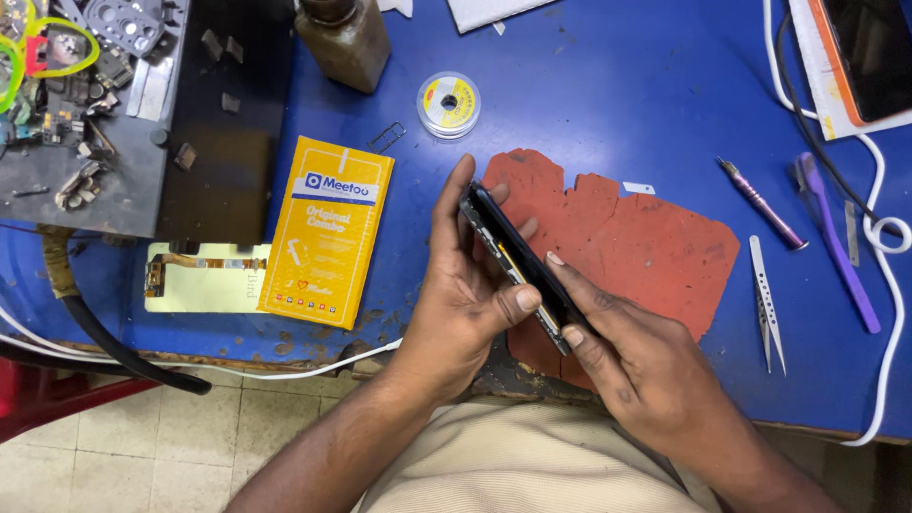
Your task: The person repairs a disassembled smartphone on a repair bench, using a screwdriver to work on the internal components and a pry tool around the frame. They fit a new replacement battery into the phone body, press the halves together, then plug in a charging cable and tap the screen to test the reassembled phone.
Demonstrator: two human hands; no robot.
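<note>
A phone repair workshop. The blue worktop (608, 85) is scuffed and carries a worn red mat (636, 237), tweezers (768, 304), a purple pry tool (836, 242), a thin screwdriver (760, 202) and a spool of fine wire (448, 104). At the far left a dark tray (85, 161) holds loose small parts and circuit scraps. A yellow spare-part box (328, 233) lies beside a flex cable (190, 264), and white cables (879, 237) trail along the edges

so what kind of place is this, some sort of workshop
Most likely a phone repair bench: both hands grip an opened phone over a red mat, with tweezers and a tray of small parts on the blue table.
</note>
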